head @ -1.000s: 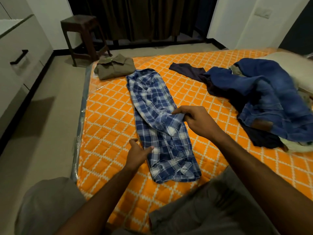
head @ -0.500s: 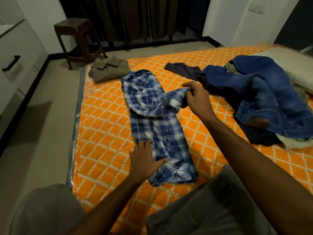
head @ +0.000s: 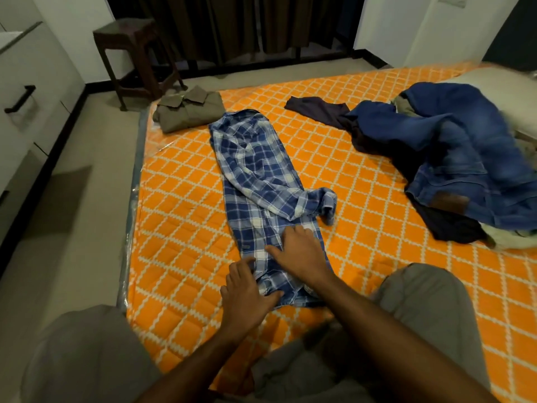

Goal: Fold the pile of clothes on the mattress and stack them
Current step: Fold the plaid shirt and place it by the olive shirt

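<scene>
A blue plaid shirt lies lengthwise on the orange quilted mattress, folded into a narrow strip, with one sleeve lying loose across its middle. My right hand rests flat on the shirt's lower part with its fingers spread. My left hand presses the shirt's near left edge, thumb on the cloth. A folded olive shirt sits at the mattress's far left corner. At the right lies a pile of unfolded clothes, with blue jeans on top and a dark garment spread beside it.
A dark wooden stool stands on the floor beyond the mattress, in front of dark curtains. White cabinets with a black handle line the left wall. A pillow lies at the far right. My bent knees frame the near edge.
My right hand let go of the sleeve, which dropped across the shirt, and came down flat onto the shirt's lower part. My left hand slid slightly nearer along the left edge.
</scene>
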`<state>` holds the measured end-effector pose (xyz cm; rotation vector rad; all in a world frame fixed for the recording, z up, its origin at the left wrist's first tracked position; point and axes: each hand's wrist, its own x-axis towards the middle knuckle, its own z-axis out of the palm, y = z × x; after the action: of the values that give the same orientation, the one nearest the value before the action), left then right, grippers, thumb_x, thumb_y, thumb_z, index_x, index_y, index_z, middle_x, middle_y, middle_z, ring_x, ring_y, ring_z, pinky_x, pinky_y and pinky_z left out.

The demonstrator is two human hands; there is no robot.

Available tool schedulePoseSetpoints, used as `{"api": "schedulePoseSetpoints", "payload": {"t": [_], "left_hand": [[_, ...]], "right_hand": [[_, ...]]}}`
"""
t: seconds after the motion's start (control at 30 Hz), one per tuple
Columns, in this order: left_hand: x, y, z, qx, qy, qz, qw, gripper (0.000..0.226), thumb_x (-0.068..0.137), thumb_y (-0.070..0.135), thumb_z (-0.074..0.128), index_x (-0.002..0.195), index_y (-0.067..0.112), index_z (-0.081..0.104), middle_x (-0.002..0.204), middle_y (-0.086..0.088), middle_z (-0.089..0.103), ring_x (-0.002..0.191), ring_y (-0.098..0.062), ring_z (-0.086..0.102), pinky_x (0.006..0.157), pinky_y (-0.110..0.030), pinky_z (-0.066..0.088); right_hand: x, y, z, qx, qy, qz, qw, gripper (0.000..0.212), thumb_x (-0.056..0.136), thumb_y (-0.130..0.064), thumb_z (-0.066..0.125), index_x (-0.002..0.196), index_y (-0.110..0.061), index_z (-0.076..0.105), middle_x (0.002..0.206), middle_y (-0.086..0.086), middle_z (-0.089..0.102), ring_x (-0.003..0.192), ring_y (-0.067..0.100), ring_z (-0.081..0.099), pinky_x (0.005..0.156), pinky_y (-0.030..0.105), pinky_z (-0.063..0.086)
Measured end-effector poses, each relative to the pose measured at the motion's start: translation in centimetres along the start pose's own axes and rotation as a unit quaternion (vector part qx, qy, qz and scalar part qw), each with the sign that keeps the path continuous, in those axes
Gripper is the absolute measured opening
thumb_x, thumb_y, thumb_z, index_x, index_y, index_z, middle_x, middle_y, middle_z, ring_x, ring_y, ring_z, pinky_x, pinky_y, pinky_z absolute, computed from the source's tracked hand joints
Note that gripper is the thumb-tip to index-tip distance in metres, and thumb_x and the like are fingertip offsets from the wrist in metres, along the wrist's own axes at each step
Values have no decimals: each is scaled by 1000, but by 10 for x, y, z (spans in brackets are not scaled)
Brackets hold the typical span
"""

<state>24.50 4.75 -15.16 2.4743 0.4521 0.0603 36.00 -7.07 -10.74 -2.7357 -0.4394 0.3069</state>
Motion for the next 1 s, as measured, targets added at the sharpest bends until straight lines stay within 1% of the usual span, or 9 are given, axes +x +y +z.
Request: {"api": "schedulePoseSetpoints", "payload": {"t": [0.13,0.23,0.37,0.5,0.63,0.73,0.8,0.93,1.0], "left_hand": [[-1,2,1,11,13,13,1000,87,70,60,76,137,26,33,129,5,36,121,-18,39,93,-39,36],[-3,2,3,23,19,26,999,85,70,62,74,136,27,34,129,6,37,120,-17,37,93,-38,35],[-3,0,5,15,31,25,999,82,68,59,76,133,29,36,127,7,39,119,-17,40,90,-37,36],[0,-1,7,3,39,15,999,77,70,58,74,132,27,38,125,6,40,119,-18,41,92,-39,38],[1,3,8,-16,44,7,999,70,75,53,72,130,27,38,126,5,40,120,-17,41,94,-38,37],[3,6,5,-33,58,-4,998,69,77,51,74,131,27,37,127,5,38,121,-17,42,93,-37,36],[3,5,2,-53,65,-8,996,72,77,53,75,132,29,35,129,7,35,123,-15,39,94,-35,34],[1,7,-2,-78,65,-19,995,85,75,60,75,139,28,30,140,5,32,131,-18,35,102,-43,34],[-1,14,-3,-94,53,-20,994,94,70,72,70,143,30,26,144,5,30,134,-18,33,106,-46,31]], "right_hand": [[16,-16,11,16,-45,35,998,58,88,-65,58,114,-14,53,103,3,68,98,27,64,93,46,46],[20,-21,15,-21,-23,25,999,49,89,-56,60,113,-14,54,106,6,68,102,29,64,91,45,43],[19,-19,19,-47,42,0,998,51,90,-48,64,126,-16,47,121,7,60,111,30,59,93,47,45],[13,-13,25,-43,16,15,999,47,87,-55,63,112,-16,56,112,4,66,104,28,62,93,45,41],[16,-14,31,-45,-12,53,998,45,87,-54,61,110,-16,62,113,5,67,111,29,60,97,47,42],[22,-16,25,100,-65,84,989,23,84,-45,66,86,-22,62,91,1,69,94,24,65,93,49,48],[25,-16,9,244,-102,106,959,26,87,-35,70,72,-18,58,73,2,66,71,19,64,78,42,56],[29,-13,-38,369,-115,122,914,28,92,-17,70,72,-12,51,65,9,51,53,17,47,47,24,42],[31,-15,-55,406,-124,115,898,26,93,-12,68,76,-12,49,64,7,48,47,15,45,44,25,44]]}}
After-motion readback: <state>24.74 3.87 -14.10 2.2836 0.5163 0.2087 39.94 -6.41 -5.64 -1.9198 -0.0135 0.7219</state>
